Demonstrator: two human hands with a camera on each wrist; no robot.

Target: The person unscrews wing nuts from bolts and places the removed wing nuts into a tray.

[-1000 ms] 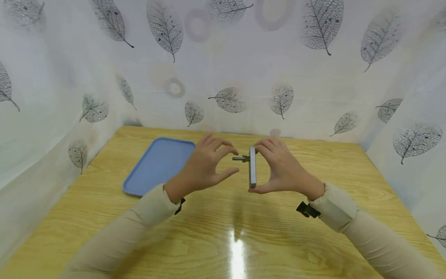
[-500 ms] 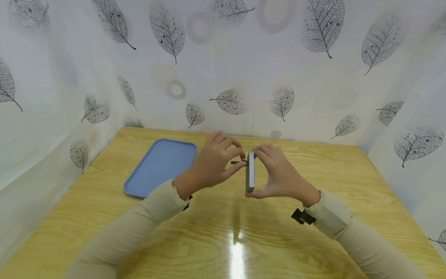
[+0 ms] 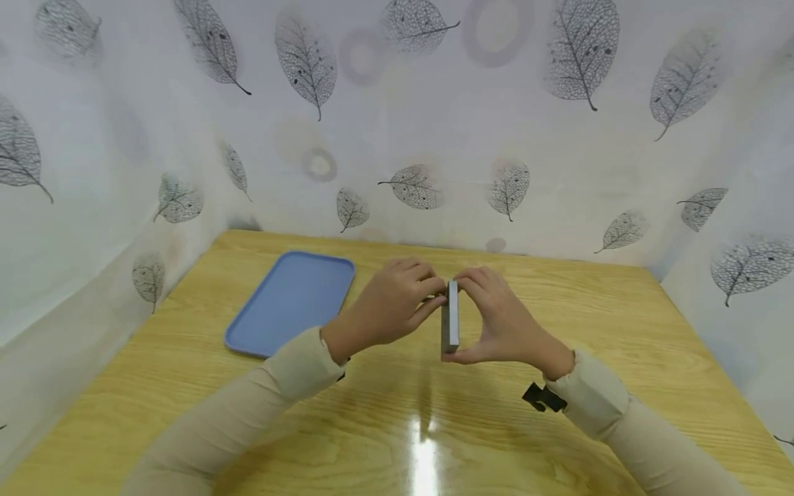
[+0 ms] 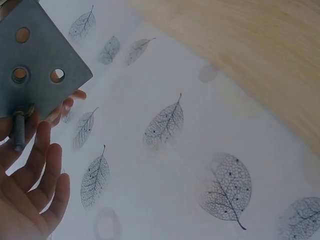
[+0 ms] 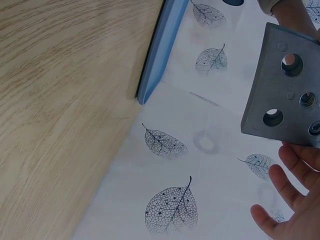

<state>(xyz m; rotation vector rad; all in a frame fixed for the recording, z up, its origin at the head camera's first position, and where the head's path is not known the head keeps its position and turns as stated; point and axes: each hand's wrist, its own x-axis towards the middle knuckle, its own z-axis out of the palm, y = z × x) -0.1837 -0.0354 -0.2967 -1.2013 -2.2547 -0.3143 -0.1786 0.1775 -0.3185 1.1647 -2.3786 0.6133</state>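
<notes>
A grey square metal plate [image 3: 451, 320] with several round holes is held on edge above the table by my right hand [image 3: 499, 317], its fingers on the top edge and thumb under the bottom edge. A threaded bolt [image 4: 19, 134] sticks out of the plate's left face, with a small brass-coloured nut [image 4: 29, 109] at its base. Thumb and index finger of my left hand [image 3: 393, 303] pinch the nut against the plate; they partly hide it. In the right wrist view, the screw head [image 5: 315, 128] shows on the plate's other face, near the threaded hole.
A blue rectangular tray [image 3: 288, 303] lies on the wooden table [image 3: 496, 434], left of my hands. A white curtain with leaf prints [image 3: 422, 110] surrounds the table at the back and sides. Dark straps [image 3: 544, 397] sit at my wrists.
My left hand has moved right, from apart from the bolt to the plate's left face, and its thumb and finger have closed on the nut. My right hand still holds the plate.
</notes>
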